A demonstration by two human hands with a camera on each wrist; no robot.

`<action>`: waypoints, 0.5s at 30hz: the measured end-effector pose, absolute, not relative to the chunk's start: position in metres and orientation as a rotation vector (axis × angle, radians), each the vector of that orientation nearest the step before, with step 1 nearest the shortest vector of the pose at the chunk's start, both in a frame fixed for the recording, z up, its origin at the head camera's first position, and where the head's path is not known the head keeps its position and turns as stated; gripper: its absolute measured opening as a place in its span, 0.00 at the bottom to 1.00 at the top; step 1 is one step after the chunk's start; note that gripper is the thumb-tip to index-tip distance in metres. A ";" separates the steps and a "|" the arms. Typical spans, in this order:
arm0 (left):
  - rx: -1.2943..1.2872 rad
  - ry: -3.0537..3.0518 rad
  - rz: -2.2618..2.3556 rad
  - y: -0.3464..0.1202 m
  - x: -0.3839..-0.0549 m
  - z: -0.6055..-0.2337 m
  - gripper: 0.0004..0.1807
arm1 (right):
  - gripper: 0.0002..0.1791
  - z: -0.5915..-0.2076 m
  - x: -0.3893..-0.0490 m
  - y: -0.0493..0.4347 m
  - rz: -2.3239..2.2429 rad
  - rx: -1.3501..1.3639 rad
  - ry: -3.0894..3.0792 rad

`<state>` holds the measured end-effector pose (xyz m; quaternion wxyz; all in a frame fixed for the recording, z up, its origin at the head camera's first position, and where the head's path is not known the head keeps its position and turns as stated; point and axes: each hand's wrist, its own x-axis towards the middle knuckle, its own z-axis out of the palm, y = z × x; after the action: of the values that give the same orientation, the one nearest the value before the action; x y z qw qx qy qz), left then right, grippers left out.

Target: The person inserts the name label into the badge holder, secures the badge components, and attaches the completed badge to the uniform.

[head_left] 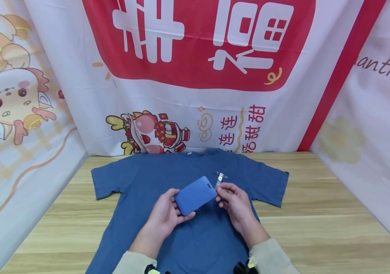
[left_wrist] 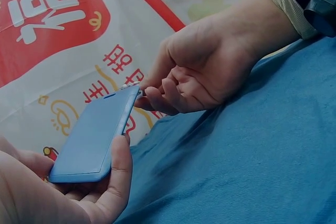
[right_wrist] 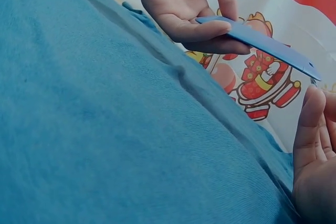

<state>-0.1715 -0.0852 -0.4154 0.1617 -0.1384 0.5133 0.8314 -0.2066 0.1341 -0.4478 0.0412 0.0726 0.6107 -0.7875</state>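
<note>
A blue badge holder [head_left: 195, 195], flat with a slot near one end, is held along its edges by my left hand [head_left: 168, 213] above the T-shirt. My right hand [head_left: 234, 203] pinches a small metal badge clip [head_left: 220, 178] with a clear strap, close to the slotted end of the holder. In the left wrist view the clip [left_wrist: 130, 85] shows just behind the top of the holder [left_wrist: 94, 129]. Whether the strap passes through the slot I cannot tell. Beneath both hands a blue T-shirt [head_left: 140, 201] lies spread out, sleeves to either side.
The shirt rests on a wood-grain table [head_left: 321, 213]. A white cloth backdrop [head_left: 78, 95] with red and cartoon prints hangs behind, and printed cloth [head_left: 369, 133] also closes off both sides.
</note>
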 end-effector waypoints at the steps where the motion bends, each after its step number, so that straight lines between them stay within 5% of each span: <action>1: -0.395 1.467 2.371 -0.085 -0.172 -0.415 0.36 | 0.11 -0.447 -0.207 0.134 -2.413 0.221 1.869; 15: -0.380 1.452 2.344 -0.084 -0.171 -0.413 0.37 | 0.10 -0.445 -0.204 0.134 -2.446 0.202 1.844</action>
<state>-0.1713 -0.0835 -0.4134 0.1784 -0.1344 0.5133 0.8286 -0.2045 0.1342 -0.4453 0.0357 0.0658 0.6004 -0.7962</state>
